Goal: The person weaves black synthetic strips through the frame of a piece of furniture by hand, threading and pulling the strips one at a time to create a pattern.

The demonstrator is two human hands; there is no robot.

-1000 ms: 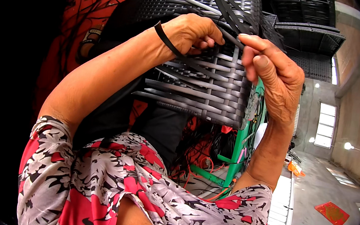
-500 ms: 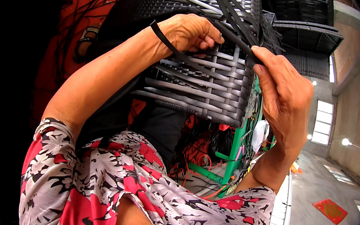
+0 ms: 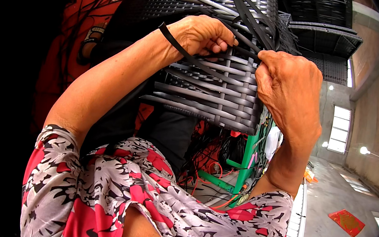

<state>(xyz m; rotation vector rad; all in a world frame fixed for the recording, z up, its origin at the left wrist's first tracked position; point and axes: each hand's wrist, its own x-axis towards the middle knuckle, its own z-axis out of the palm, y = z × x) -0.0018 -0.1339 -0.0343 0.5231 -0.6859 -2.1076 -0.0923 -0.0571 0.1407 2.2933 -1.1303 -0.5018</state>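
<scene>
In front of me stands a woven piece of dark grey and black flat strips, with loose strip ends sticking out on its left. My left hand is closed with its fingertips pinching a black strip at the upper part of the weave. A loose black strip loops over that wrist and runs down to the right across the weave. My right hand pinches a black strip near the right corner, its thumb beside the forefinger. Several long black strips rise between and above the hands.
Under the weave is a green metal frame with tangled cables around it. Black strip scraps lie on the red floor covering at the left. More dark woven pieces stand at the back right. A sandalled foot shows at the left.
My right hand has shifted left and turned, its fingers now closer to the weave and to my left hand. My left hand stays nearly in place.
</scene>
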